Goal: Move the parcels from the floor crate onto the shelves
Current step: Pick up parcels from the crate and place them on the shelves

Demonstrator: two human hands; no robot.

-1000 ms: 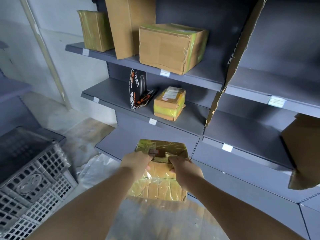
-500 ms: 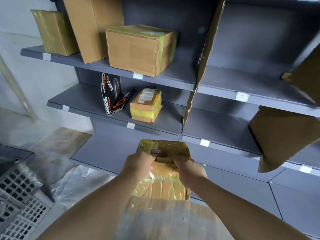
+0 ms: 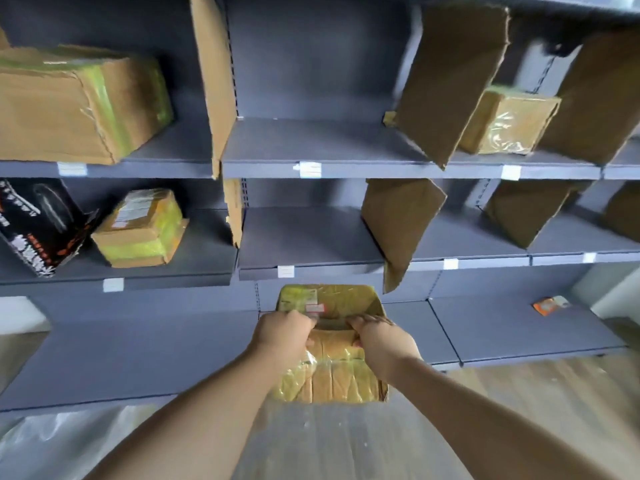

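Note:
A cardboard parcel wrapped in yellowish tape hangs in front of me, level with the lowest grey shelf. My left hand grips its near top edge on the left and my right hand grips the same edge on the right. The middle shelf bay straight above the parcel holds nothing. The floor crate is out of view.
Left bays hold a large taped box, a small yellow-taped parcel and a black printed box. Cardboard dividers stand between bays. Another parcel sits top right. An orange packet lies on the bottom right shelf.
My view has swung to the right along the shelving, and the floor crate has left the frame. Both hands keep the same grip on the parcel.

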